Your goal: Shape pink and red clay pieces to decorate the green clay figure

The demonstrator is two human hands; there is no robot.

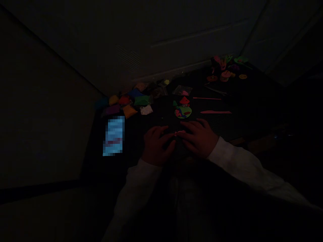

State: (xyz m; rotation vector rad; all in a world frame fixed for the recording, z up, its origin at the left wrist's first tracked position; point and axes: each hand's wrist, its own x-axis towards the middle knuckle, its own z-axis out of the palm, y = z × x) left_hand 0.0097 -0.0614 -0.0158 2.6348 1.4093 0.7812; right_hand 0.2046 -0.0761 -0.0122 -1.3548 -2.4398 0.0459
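A small piece of pink clay lies at the fingertips of both hands, low over the dark table. My left hand reaches it from the left, its index fingertip touching the near end and the thumb lower down. From the right, the fingers of my right hand press on the same piece and partly cover it. Just beyond the hands sits a round green clay base carrying a small house with a red roof. Dim light hides the finer finger contacts.
Left of my hands a lit phone lies with its screen blurred. Bags of coloured clay crowd the back left. A pink clay knife and a thin pink tool lie at right. Several small clay figures stand farther back.
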